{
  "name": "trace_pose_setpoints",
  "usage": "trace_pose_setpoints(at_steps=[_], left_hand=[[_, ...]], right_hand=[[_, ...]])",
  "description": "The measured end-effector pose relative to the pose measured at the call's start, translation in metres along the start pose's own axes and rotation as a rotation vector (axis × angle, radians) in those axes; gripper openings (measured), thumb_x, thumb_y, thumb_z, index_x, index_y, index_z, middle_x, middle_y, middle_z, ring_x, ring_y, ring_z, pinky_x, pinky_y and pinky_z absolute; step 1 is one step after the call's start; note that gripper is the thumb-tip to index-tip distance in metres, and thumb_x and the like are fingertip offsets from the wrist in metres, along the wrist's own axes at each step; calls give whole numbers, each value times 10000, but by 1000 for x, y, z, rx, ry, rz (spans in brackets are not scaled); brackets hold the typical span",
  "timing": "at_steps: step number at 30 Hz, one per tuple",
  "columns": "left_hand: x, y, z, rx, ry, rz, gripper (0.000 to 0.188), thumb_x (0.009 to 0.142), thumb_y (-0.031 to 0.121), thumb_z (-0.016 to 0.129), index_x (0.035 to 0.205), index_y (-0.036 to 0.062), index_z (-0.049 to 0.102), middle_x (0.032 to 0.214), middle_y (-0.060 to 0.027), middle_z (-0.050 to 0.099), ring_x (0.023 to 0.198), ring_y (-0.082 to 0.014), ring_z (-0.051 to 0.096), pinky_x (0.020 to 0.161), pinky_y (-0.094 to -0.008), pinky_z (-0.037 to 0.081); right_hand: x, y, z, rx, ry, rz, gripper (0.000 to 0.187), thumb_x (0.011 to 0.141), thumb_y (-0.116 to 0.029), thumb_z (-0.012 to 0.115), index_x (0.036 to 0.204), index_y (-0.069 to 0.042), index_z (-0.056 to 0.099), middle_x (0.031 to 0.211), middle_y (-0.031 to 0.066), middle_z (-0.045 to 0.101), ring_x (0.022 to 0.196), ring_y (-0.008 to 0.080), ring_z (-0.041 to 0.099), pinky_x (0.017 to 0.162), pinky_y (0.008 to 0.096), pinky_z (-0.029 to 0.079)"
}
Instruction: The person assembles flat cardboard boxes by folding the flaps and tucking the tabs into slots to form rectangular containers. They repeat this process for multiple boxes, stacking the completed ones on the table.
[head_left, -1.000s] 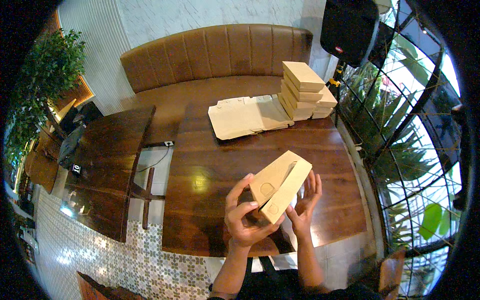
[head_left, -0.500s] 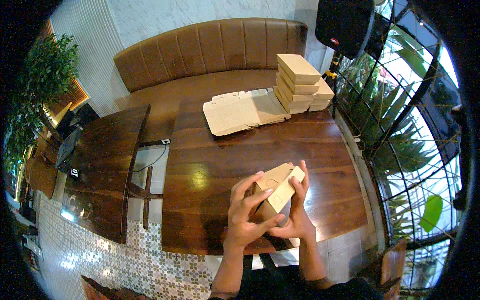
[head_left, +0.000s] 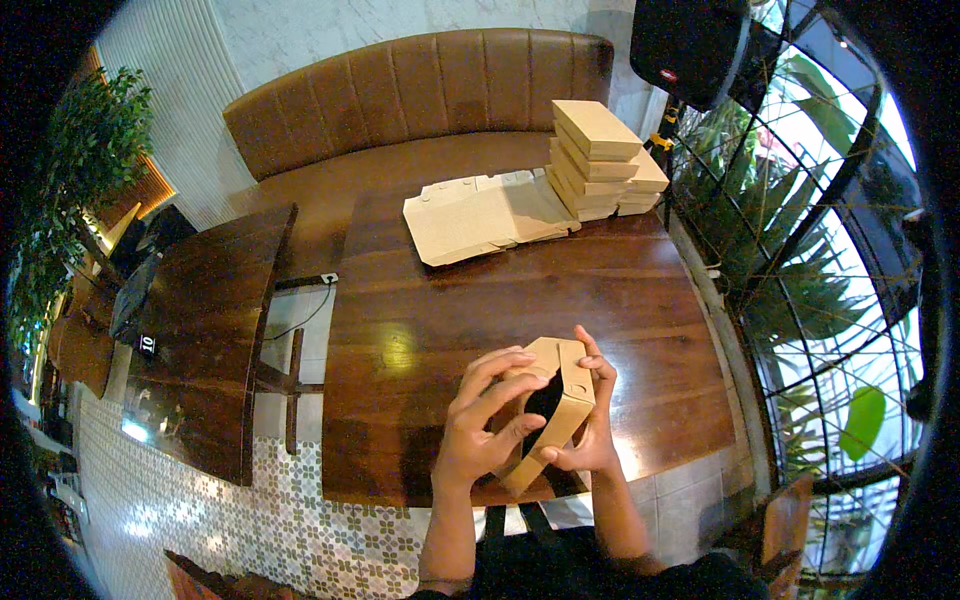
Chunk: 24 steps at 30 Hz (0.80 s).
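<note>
A brown cardboard box, partly folded up, is held tilted over the near part of the wooden table. Its dark inside shows through an open gap on the left, and a round tab is visible on the right-hand panel. My right hand grips the right side, thumb at the lower edge and fingers at the upper end. On the left, my left hand has its fingers curled at the box's upper left edge, its thumb by the gap. Part of the box behind the left fingers is hidden.
Farther back on the table lies an unfolded cardboard blank. Right of it stands a stack of several closed cardboard boxes. A brown bench lines the wall; a second table is at left, a metal grille at right.
The box has been turned in my hands, so a gap into its dark inside now shows. My left hand has shifted slightly left, and the right panel stands more upright.
</note>
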<state>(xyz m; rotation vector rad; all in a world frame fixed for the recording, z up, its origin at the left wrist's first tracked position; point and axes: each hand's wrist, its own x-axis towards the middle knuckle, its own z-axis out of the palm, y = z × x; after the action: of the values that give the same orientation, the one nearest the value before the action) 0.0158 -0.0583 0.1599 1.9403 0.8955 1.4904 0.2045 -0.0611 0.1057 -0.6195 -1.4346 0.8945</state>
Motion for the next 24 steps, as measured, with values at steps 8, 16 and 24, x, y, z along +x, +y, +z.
trace_pose_setpoints(at_steps=[8, 16, 24], left_hand=[[0, -1, 0, -43, -11, 26, 339, 857, 211, 845, 1171, 94, 789, 1245, -102, 710, 1252, -339, 630, 1083, -481, 501], [2, 2, 5, -25, 31, 50, 369, 776, 40, 868, 1135, 101, 806, 1190, -84, 735, 1193, -314, 657, 1062, -456, 520], [-3, -4, 1, -41, -11, 43, 267, 775, 6, 863, 1031, 58, 810, 1211, -102, 736, 1190, -308, 674, 1042, -429, 537]], right_hand=[[0, -4, 2, 127, -54, 14, 1179, 601, -371, 991, 1539, -234, 290, 1730, 269, 74, 1555, 459, 283, 1235, 572, 308], [-1, -6, 2, 107, -63, 61, 1181, 599, -407, 992, 1553, -233, 318, 1738, 255, 64, 1571, 441, 250, 1239, 560, 303], [-3, -6, 6, 214, -22, 128, 1155, 561, -420, 1003, 1525, -228, 396, 1743, 232, 70, 1583, 417, 231, 1247, 560, 298]])
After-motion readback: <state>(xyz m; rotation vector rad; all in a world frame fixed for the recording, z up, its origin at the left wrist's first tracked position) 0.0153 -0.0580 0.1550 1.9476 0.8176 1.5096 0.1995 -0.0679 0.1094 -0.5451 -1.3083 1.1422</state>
